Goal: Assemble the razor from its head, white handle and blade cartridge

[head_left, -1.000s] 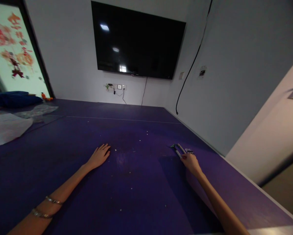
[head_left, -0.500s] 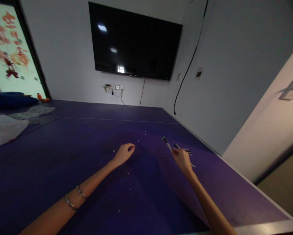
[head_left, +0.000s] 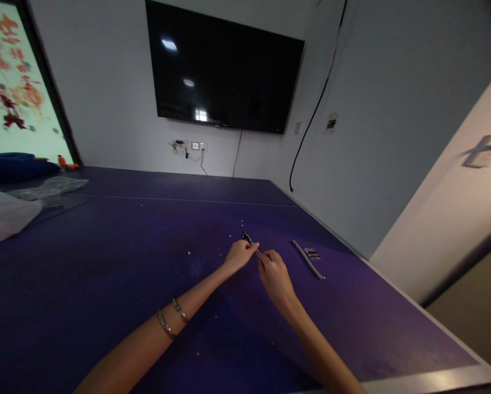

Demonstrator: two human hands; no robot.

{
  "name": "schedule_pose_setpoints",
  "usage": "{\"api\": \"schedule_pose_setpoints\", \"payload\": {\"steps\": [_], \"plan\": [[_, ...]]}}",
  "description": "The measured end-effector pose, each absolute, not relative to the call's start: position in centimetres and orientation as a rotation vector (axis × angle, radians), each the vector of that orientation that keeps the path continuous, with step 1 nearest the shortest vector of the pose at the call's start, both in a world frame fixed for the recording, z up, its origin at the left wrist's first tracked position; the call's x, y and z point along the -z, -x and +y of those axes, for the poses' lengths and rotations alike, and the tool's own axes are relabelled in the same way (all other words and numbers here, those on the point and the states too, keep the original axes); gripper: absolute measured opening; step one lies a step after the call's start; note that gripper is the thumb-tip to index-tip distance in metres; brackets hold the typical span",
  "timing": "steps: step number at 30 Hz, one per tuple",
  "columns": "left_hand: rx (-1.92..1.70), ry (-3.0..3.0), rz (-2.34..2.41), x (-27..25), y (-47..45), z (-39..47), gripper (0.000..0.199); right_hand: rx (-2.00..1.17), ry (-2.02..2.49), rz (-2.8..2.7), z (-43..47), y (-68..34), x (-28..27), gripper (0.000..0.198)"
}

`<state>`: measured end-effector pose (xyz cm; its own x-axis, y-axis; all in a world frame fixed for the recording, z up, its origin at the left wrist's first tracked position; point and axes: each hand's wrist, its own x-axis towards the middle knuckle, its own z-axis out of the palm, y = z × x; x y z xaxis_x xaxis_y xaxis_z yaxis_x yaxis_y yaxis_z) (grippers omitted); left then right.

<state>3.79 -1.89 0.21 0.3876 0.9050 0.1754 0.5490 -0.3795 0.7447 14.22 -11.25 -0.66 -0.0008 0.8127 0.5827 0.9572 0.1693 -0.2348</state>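
Note:
My left hand (head_left: 239, 255) is closed, thumb and fingers pinching a slim razor-shaped tool (head_left: 247, 237) just below its dark, angled head. My right hand (head_left: 275, 272) grips the tool's lower end, close beside the left. Most of the handle is hidden by the fingers. To the right of my hands, a long, thin, pale grey strip (head_left: 307, 259) lies slightly bent on the purple tabletop (head_left: 212, 350). Next to the strip is a small clear packet (head_left: 312, 253) with dark pieces in it.
Small white crumbs (head_left: 189, 253) are scattered over the tabletop. Clear plastic wrap (head_left: 51, 187), a white sheet (head_left: 7, 216) and dark blue cloth (head_left: 18, 166) lie at the far left. A black cable (head_left: 307, 137) hangs on the right wall; a television (head_left: 224, 71) is ahead.
My right hand has brought the razor-shaped tool left, away from the strip and packet. My left hand has moved right and now pinches the tool near its head.

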Motion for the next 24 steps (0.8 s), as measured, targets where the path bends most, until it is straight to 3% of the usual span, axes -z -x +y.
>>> {"api": "schedule_pose_setpoints", "payload": {"steps": [13, 24], "plan": [[-0.562, -1.966, 1.359, -1.5, -0.9, -0.9, 0.033, 0.231, 1.616, -1.932, -12.1, -12.6, 0.4, 0.023], [0.008, -2.3, 1.632, -1.4, 7.2, 4.5, 0.021, 0.193, 1.933, -1.655, -13.1, -25.1, 1.7, 0.032]]}}
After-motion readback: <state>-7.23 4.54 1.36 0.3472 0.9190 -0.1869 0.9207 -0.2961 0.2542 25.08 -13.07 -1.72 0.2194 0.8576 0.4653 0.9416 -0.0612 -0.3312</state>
